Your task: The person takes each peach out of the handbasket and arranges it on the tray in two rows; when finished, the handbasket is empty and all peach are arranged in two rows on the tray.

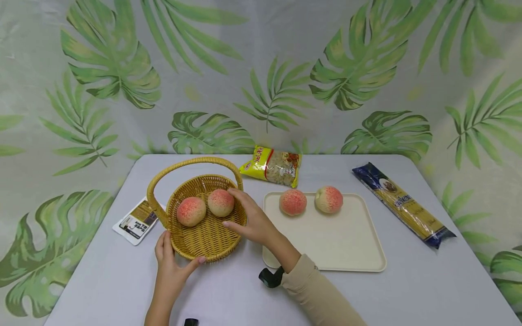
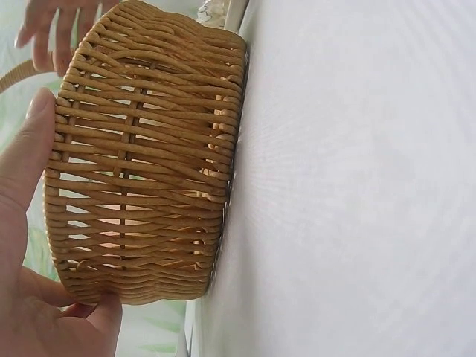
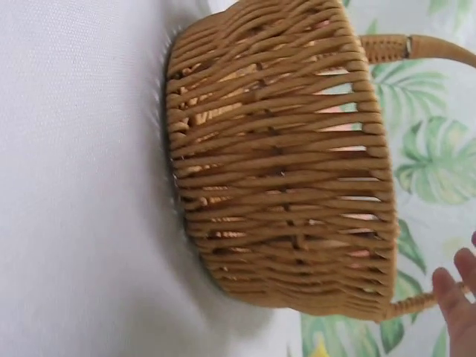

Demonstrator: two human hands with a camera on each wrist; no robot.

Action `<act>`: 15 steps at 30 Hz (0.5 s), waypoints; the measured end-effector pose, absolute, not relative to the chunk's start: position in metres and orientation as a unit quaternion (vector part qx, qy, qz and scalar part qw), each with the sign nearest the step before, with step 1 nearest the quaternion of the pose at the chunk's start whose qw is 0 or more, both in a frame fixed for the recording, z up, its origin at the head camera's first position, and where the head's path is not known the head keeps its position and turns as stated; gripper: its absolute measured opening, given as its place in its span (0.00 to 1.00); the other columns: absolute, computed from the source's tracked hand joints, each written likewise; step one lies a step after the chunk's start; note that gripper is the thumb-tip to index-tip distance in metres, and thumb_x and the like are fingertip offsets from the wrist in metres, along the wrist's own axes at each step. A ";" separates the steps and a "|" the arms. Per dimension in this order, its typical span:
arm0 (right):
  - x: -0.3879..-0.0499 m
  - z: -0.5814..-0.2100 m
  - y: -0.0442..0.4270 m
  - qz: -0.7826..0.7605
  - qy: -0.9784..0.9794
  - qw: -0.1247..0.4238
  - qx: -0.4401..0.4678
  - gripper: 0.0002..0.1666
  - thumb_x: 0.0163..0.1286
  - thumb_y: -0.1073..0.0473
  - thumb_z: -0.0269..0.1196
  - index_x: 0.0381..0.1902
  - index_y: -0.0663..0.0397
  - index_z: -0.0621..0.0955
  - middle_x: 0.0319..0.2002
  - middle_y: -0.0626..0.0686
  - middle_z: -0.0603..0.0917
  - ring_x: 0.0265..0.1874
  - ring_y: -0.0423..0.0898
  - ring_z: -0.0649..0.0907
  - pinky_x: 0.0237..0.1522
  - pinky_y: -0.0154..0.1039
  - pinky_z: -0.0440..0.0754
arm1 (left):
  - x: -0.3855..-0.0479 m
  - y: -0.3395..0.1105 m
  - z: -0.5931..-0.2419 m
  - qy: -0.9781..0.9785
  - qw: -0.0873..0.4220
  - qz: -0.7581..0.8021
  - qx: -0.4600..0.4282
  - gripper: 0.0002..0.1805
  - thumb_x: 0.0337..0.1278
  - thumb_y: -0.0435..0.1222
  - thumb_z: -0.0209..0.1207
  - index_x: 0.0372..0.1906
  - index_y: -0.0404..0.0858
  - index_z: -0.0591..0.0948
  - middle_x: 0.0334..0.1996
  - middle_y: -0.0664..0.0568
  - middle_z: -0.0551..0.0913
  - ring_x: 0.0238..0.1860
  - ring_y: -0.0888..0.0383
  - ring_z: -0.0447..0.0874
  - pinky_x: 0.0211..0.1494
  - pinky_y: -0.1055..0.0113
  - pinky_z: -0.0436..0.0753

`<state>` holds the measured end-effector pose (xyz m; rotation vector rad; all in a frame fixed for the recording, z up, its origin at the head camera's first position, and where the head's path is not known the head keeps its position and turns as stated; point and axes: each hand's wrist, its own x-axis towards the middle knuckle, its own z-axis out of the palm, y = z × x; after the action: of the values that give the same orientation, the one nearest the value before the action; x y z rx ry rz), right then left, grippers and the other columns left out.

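Note:
A round wicker basket (image 1: 204, 242) with an arched handle stands on the left half of the table. Two red-and-cream peaches, a left peach (image 1: 191, 211) and a right peach (image 1: 221, 203), lie inside it. My left hand (image 1: 170, 265) holds the basket's near left side, thumb on the rim and fingers around the wall, as the left wrist view also shows. Over the basket's right rim reaches my right hand (image 1: 254, 220), thumb spread away from the fingers. Its fingertips are at the right peach; whether they press on it I cannot tell.
A cream tray (image 1: 326, 246) to the right bears two more peaches (image 1: 292, 202). Behind it lies a yellow snack bag (image 1: 271, 166); a blue-ended noodle pack (image 1: 401, 203) lies far right. A white pouch (image 1: 136, 222) sits left of the basket.

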<state>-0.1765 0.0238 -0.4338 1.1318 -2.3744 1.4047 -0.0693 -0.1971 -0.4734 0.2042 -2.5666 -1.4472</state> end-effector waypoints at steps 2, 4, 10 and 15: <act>-0.179 -0.436 0.017 0.473 -0.799 0.052 0.369 0.44 0.58 0.48 0.63 0.67 0.52 0.56 0.65 0.49 0.59 0.63 0.43 0.58 0.61 0.43 0.59 | -0.069 -0.197 -0.474 -0.865 0.094 -0.488 0.068 0.64 0.33 0.42 0.72 0.69 0.32 0.38 0.66 0.38 0.36 0.66 0.41 0.39 0.62 0.44 0.52; -0.182 -0.438 0.010 0.476 -0.800 0.030 0.363 0.45 0.58 0.49 0.64 0.67 0.52 0.55 0.65 0.49 0.58 0.63 0.43 0.58 0.61 0.44 0.59 | -0.069 -0.197 -0.475 -0.865 0.095 -0.488 0.068 0.64 0.33 0.42 0.72 0.69 0.32 0.38 0.66 0.38 0.36 0.66 0.41 0.39 0.62 0.45 0.52; -0.186 -0.440 -0.003 0.481 -0.811 -0.016 0.333 0.49 0.56 0.48 0.65 0.68 0.51 0.52 0.66 0.50 0.55 0.64 0.43 0.57 0.61 0.43 0.59 | -0.069 -0.197 -0.475 -0.866 0.092 -0.486 0.071 0.64 0.33 0.42 0.72 0.69 0.33 0.39 0.66 0.38 0.36 0.66 0.41 0.39 0.62 0.44 0.53; -0.191 -0.439 -0.011 0.481 -0.823 -0.030 0.301 0.51 0.54 0.49 0.67 0.69 0.48 0.52 0.67 0.51 0.54 0.64 0.44 0.57 0.61 0.44 0.60 | -0.069 -0.197 -0.474 -0.864 0.089 -0.491 0.069 0.63 0.35 0.42 0.71 0.69 0.33 0.37 0.66 0.38 0.35 0.66 0.40 0.39 0.62 0.44 0.52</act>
<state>-0.1909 -0.0108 -0.4390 0.9632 -2.6370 1.5399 -0.0694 -0.1970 -0.4737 0.2058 -2.5690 -1.4618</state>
